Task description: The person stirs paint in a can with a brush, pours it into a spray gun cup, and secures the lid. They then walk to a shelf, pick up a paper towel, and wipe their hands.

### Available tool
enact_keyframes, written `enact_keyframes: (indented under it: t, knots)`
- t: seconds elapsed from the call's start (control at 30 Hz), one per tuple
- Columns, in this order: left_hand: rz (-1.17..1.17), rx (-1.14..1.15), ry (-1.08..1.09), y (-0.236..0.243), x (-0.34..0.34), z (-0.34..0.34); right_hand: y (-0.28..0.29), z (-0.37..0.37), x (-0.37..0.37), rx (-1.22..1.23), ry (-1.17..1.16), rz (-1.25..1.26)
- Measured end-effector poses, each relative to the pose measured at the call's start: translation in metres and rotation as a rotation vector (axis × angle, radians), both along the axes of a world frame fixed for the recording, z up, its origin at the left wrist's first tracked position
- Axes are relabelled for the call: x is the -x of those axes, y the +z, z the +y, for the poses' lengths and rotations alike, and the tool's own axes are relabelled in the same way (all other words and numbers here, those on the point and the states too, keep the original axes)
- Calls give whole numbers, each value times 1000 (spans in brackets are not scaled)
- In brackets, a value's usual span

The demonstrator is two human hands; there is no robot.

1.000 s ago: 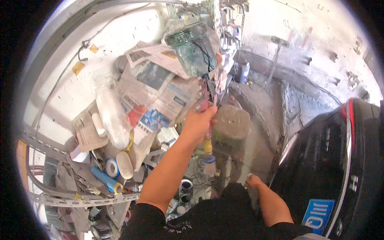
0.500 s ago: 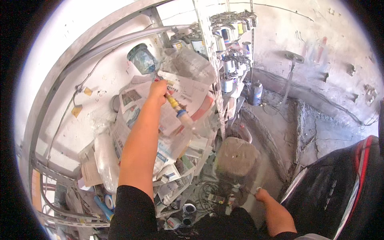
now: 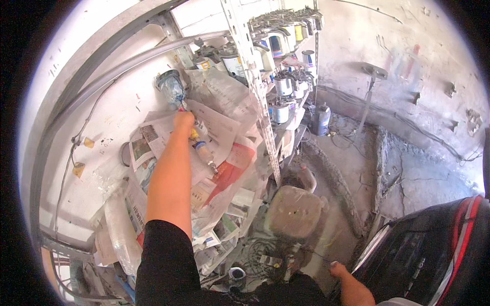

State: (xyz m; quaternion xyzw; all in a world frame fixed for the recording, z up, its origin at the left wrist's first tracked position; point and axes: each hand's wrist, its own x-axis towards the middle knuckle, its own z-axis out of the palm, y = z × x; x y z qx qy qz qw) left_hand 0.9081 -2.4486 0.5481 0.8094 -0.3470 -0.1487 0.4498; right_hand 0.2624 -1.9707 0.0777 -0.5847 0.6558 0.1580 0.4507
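My left hand (image 3: 183,120) reaches up over the newspapers (image 3: 209,125), closed on a spray gun (image 3: 197,134) with a cloudy plastic-covered cup (image 3: 171,86) at its upper end and a yellow and amber cylindrical fitting (image 3: 204,153) below. The gun lies over or against the paper; whether it touches cannot be told. My right hand (image 3: 339,270) is low at the right, closed around what looks like a thin dark hose (image 3: 319,256) that runs toward coiled lines on the floor.
Shelves of paint cans (image 3: 282,84) stand behind a perforated post (image 3: 247,61). A dusty square container (image 3: 295,213), coiled hoses (image 3: 260,255) and a standing cylinder (image 3: 321,120) are on the floor (image 3: 342,194). A black car's rear (image 3: 429,239) fills the lower right, near a stained wall (image 3: 388,30).
My left hand with the spray gun has moved forward and left, up over the newspapers. The view has shifted, showing more of the shelves. My right hand stays low.
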Motion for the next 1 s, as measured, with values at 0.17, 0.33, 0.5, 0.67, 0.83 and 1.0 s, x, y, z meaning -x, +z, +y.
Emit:
enact_keyframes:
  t: [0.17,0.33,0.5,0.67,0.83,1.0]
  knots:
    - [-270,-96,36,4,2,-18,-21,12,15,-2,-162,-9]
    - [-544,-403,-95,28,10,-9,-27,0,14,39,-177,-30]
    - [-677,-407,-199,46,20,11,3,-32,-8,50,-134,-88]
    - [-668,-344,-510,89,50,86,9,-55,-8,-42,-41,-81]
    - [-627,-33,-886,109,102,261,-72,-94,4,589,993,-272]
    - [-276,-31,-921,54,144,459,-44,-154,-31,-73,466,-20]
